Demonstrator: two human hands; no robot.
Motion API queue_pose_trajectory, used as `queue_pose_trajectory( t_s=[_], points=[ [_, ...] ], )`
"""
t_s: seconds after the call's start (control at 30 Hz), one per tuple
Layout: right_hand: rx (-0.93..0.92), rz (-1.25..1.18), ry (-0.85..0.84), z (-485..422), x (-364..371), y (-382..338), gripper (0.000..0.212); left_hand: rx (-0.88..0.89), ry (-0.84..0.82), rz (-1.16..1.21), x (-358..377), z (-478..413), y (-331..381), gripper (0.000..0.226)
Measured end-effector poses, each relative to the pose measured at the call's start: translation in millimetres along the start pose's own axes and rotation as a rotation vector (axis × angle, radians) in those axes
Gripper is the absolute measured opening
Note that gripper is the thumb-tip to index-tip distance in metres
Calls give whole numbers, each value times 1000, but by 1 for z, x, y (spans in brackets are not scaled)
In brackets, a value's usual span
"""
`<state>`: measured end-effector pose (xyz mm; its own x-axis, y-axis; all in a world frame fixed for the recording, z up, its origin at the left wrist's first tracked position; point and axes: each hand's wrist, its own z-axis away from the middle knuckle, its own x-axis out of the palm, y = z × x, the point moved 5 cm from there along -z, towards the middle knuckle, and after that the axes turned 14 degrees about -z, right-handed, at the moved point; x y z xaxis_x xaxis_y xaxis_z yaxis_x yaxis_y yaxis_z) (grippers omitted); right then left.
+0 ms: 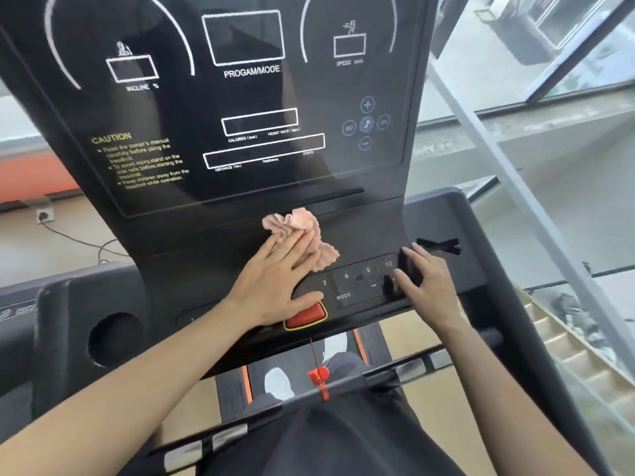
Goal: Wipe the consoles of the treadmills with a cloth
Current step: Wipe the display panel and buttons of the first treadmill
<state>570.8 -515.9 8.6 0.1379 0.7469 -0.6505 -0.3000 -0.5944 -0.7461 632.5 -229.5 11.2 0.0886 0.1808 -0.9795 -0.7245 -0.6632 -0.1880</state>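
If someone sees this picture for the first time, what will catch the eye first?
The crumpled pink cloth stands out against the black console, just below the display panel, with the left hand pressing flat on it. Next comes the red button at the console's lower edge, beside that hand's thumb, and the red clip hanging on a cord below it. The right hand rests by the number keys on the right.

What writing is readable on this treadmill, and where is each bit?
"PROGAM/MODE": console, under the middle window.
"INCLINE %": under the left window.
"SPEED": under the right window.
"CAUTION": yellow heading; lines beneath too blurred.
"CALORIES", "HEART RATE", "DISTANCE": under the lower windows.
"3", "6", "9", "12", "MODE": keypad.
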Motion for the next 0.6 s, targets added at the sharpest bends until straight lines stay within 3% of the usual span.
queue_pose_trajectory(
  t_s=[0.2, 0.4, 0.5, 0.6],
  points=[
    [-16, -123, -41, 11, -12, 3, 50, 150, 35, -15, -8, -72, 43, 89],
    [-82, -149, 134, 25, -16, 10, 43, 237, 57, 17, -23, -130, 85, 88],
    [-147, -110, 179, 23, -19, 4, 44, 163, 202, 151, -38, -114, 82, 76],
    [-252, -82, 96, 13, -16, -13, 51, -19, 290, 299, -39, -70, 64, 65]
  ],
)
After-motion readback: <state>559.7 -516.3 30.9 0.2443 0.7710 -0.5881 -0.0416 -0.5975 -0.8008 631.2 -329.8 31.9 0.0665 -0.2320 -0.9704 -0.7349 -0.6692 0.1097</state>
